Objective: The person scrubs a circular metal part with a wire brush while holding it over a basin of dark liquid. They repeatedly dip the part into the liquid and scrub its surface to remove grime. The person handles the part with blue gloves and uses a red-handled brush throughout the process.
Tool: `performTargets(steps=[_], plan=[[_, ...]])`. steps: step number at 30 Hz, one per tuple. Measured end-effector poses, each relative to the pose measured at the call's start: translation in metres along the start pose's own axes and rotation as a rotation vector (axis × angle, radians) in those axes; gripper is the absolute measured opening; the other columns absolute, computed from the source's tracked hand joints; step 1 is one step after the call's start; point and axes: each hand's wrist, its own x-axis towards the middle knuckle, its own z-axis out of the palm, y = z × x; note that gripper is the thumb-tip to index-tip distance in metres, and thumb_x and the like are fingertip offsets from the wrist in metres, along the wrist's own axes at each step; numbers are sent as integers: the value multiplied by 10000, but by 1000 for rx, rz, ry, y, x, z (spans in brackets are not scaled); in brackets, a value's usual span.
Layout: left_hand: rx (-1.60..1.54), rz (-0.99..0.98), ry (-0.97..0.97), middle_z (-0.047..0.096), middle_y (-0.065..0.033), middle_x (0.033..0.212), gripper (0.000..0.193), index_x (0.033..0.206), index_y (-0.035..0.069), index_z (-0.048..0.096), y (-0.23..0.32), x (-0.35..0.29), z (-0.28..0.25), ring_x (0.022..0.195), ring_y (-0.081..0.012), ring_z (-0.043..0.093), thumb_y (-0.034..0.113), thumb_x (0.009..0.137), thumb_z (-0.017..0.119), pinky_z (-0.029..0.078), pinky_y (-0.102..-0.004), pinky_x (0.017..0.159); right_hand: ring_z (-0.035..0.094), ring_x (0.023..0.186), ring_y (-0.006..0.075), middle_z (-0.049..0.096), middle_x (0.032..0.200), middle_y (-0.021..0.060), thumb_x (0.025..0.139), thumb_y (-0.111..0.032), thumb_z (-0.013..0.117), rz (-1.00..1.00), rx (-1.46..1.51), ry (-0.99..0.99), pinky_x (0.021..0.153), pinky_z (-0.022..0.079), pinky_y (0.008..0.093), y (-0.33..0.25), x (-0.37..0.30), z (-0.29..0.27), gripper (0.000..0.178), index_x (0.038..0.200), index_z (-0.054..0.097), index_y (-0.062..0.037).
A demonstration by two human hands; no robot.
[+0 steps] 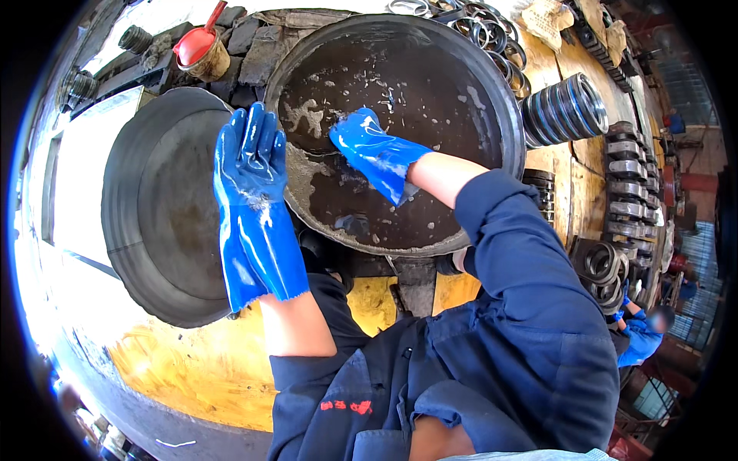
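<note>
Both my hands wear shiny blue rubber gloves. My left hand (252, 165) is open, palm up with fingers stretched out, above the rim between two vessels; some whitish foam clings near its wrist. My right hand (365, 142) is over the wide round tub (509, 115), its fingers curled inward and partly hidden; what they hold, if anything, cannot be made out. Dark liquid (415, 192) with pale foam patches fills this tub. Beside my left hand stands a second grey basin (127, 207), its inside dark and smooth.
A red plastic scoop (196, 44) rests on a small bucket (214, 65) at the far left. Ringed metal cylinders (565, 111), loose metal rings (492, 34) and crankshaft-like parts (629, 188) lie to the right. Another person (642, 334) in blue is at the far right.
</note>
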Motion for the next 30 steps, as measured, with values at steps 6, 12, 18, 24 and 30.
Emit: performTargets(steps=[6, 12, 18, 24, 30], plan=[[-10, -9, -39, 592, -99, 1476, 389, 1289, 147, 694, -3, 8, -4, 1360, -299, 565, 395, 1058, 503, 542, -529, 1024, 752, 895, 317, 774, 923, 112, 771, -156, 717, 59, 29, -21, 728, 518, 442, -15, 10, -11, 159, 900, 793, -103], [40, 29, 26, 602, -100, 1465, 367, 1282, 162, 697, -7, 0, 8, 1360, -288, 566, 393, 1036, 552, 543, -515, 1025, 737, 1051, 282, 772, 1139, 63, 887, -258, 699, 70, -16, -336, 856, 500, 438, -28, 9, -48, 297, 1154, 769, -149], [58, -12, 45, 579, -89, 1493, 398, 1313, 165, 680, -15, 1, 19, 1390, -277, 538, 409, 1054, 501, 523, -515, 1044, 740, 1026, 273, 782, 1067, 62, 936, -213, 623, 184, 6, -116, 881, 473, 427, -19, 14, -5, 222, 1075, 788, -162], [62, 5, 19, 582, -84, 1492, 418, 1319, 166, 678, -11, 4, 13, 1382, -286, 546, 421, 1060, 470, 517, -512, 1048, 744, 993, 273, 787, 1025, 65, 939, -199, 608, 166, 53, -153, 867, 468, 429, -22, 22, -10, 227, 1040, 807, -156], [54, -7, 42, 572, -86, 1502, 422, 1328, 163, 671, -13, 1, 14, 1389, -284, 539, 418, 1060, 469, 512, -508, 1055, 753, 950, 300, 785, 970, 80, 855, -180, 704, 101, 61, -179, 842, 487, 443, -23, 18, -23, 174, 984, 810, -130]])
